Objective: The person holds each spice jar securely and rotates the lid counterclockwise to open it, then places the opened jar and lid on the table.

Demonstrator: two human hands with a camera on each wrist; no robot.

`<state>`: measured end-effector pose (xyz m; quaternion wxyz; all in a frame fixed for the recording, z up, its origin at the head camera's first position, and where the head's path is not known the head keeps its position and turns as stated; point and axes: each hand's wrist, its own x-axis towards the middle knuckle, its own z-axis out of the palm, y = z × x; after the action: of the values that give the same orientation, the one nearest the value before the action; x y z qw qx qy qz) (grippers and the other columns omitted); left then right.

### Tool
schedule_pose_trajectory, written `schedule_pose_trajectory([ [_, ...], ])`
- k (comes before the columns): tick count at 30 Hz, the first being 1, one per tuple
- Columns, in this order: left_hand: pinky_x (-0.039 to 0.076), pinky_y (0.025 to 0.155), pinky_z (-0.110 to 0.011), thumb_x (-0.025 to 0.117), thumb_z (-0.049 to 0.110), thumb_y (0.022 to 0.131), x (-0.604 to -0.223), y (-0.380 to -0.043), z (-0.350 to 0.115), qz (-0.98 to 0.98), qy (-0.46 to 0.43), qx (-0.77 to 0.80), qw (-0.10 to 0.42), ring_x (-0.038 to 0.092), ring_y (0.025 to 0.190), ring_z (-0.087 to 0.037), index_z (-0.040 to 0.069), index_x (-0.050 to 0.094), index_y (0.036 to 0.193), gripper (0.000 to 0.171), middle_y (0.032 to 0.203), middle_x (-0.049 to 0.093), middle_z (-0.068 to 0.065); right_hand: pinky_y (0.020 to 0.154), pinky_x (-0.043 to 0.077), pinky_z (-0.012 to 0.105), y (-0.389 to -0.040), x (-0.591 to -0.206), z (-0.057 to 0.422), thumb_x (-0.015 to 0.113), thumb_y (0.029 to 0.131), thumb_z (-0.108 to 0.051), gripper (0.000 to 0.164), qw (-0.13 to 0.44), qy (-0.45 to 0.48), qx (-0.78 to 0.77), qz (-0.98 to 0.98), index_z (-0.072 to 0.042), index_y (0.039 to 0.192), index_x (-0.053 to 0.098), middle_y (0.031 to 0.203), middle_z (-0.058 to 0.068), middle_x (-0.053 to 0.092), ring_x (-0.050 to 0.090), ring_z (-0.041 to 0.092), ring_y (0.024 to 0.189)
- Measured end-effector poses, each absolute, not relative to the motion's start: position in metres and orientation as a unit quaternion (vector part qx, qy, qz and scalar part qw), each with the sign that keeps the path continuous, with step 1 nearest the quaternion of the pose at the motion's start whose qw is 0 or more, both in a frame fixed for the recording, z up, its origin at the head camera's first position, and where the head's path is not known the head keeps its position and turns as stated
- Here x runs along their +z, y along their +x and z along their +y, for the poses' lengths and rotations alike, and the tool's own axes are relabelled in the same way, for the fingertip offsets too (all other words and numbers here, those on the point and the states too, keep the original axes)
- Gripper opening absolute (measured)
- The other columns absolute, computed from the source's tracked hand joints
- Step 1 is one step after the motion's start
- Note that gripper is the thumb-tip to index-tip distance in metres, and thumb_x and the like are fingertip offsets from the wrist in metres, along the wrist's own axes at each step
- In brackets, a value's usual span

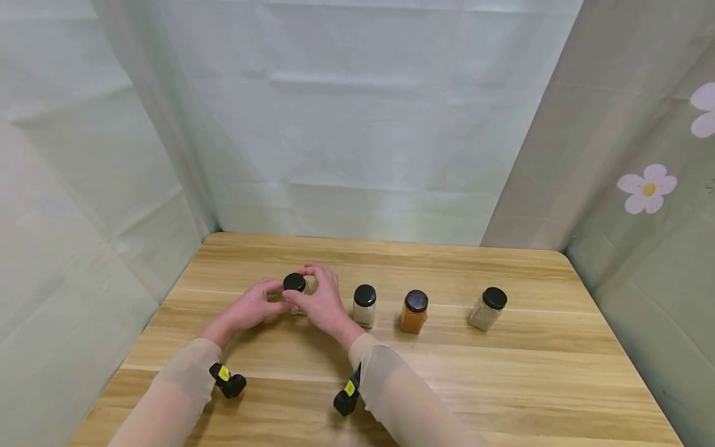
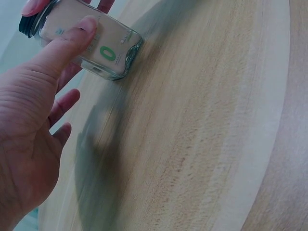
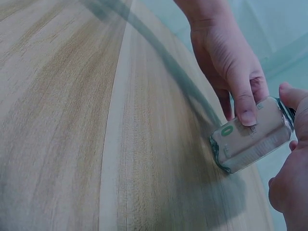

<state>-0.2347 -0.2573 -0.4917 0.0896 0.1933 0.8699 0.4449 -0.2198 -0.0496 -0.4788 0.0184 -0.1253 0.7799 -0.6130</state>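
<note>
A square glass spice jar (image 2: 103, 41) with pale beige contents, a green ring mark and a black lid (image 1: 294, 281) is between both hands. My left hand (image 1: 258, 305) grips the jar's body, its thumb pressed along one glass face in the left wrist view. At the lid end, my right hand (image 1: 323, 300) has thumb and fingers curled round the black lid. In the right wrist view the jar (image 3: 255, 137) appears tilted, its base close to the tabletop; whether it touches cannot be told. The lid looks seated on the jar.
To the right of the hands stand a jar with whitish contents (image 1: 364, 313), a jar with orange contents (image 1: 413, 320) and, farther right, another pale-filled jar (image 1: 485, 315), all black-lidded. They share the wooden table (image 1: 514, 385). Hanging cloth (image 1: 380, 136) encloses its back and sides.
</note>
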Motion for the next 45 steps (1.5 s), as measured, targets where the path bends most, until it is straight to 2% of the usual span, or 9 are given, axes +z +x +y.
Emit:
schedule_pose_trajectory([
  [5, 0.024, 0.111, -0.068, 0.081, 0.037, 0.089, -0.4935, -0.2343, -0.2581, 0.871, 0.191, 0.444, 0.09, 0.043, 0.134, -0.035, 0.021, 0.064, 0.141, 0.056, 0.137, 0.062, -0.003, 0.116, 0.028, 0.05, -0.2181, -0.4786, -0.0481, 0.082, 0.088, -0.036, 0.046, 0.018, -0.138, -0.612, 0.779, -0.021, 0.128, 0.065, 0.151, -0.002, 0.044, 0.027, 0.02, 0.145],
  [14, 0.026, 0.111, -0.067, 0.081, 0.035, 0.09, -0.4951, -0.2335, -0.2581, 0.867, 0.197, 0.45, 0.085, 0.044, 0.133, -0.034, 0.023, 0.067, 0.136, 0.049, 0.136, 0.063, -0.002, 0.117, 0.025, 0.047, -0.2188, -0.4822, -0.0451, 0.078, 0.091, -0.035, 0.049, 0.017, -0.167, -0.604, 0.779, -0.018, 0.134, 0.064, 0.154, 0.001, 0.042, 0.024, 0.017, 0.145],
  [24, 0.024, 0.111, -0.068, 0.08, 0.039, 0.089, -0.4937, -0.2345, -0.257, 0.87, 0.194, 0.445, 0.09, 0.043, 0.134, -0.034, 0.023, 0.064, 0.141, 0.056, 0.138, 0.062, -0.002, 0.118, 0.024, 0.049, -0.219, -0.4802, -0.0426, 0.074, 0.095, -0.035, 0.049, 0.028, -0.185, -0.591, 0.785, -0.017, 0.139, 0.061, 0.157, -0.002, 0.039, 0.021, 0.018, 0.147],
  [33, 0.025, 0.111, -0.068, 0.08, 0.039, 0.09, -0.4955, -0.2351, -0.2586, 0.871, 0.199, 0.441, 0.088, 0.043, 0.134, -0.034, 0.023, 0.062, 0.143, 0.058, 0.14, 0.061, 0.0, 0.12, 0.021, 0.051, -0.2183, -0.4798, -0.042, 0.068, 0.099, -0.033, 0.052, 0.032, -0.213, -0.578, 0.787, -0.012, 0.145, 0.056, 0.161, 0.005, 0.035, 0.018, 0.021, 0.15],
  [39, 0.027, 0.111, -0.067, 0.08, 0.037, 0.09, -0.4951, -0.2344, -0.2588, 0.873, 0.195, 0.439, 0.084, 0.043, 0.131, -0.031, 0.023, 0.064, 0.14, 0.055, 0.137, 0.062, -0.001, 0.12, 0.02, 0.053, -0.2184, -0.4825, -0.043, 0.068, 0.099, -0.035, 0.054, 0.035, -0.211, -0.582, 0.784, -0.016, 0.147, 0.054, 0.161, 0.005, 0.035, 0.016, 0.023, 0.151],
  [45, 0.028, 0.11, -0.067, 0.078, 0.026, 0.093, -0.4944, -0.2337, -0.2591, 0.869, 0.202, 0.444, 0.08, 0.042, 0.134, -0.035, 0.018, 0.067, 0.136, 0.045, 0.137, 0.062, -0.006, 0.118, 0.026, 0.051, -0.2177, -0.4813, -0.0443, 0.073, 0.095, -0.038, 0.068, 0.05, -0.182, -0.594, 0.782, -0.029, 0.155, 0.043, 0.161, 0.0, 0.033, 0.023, 0.02, 0.149],
])
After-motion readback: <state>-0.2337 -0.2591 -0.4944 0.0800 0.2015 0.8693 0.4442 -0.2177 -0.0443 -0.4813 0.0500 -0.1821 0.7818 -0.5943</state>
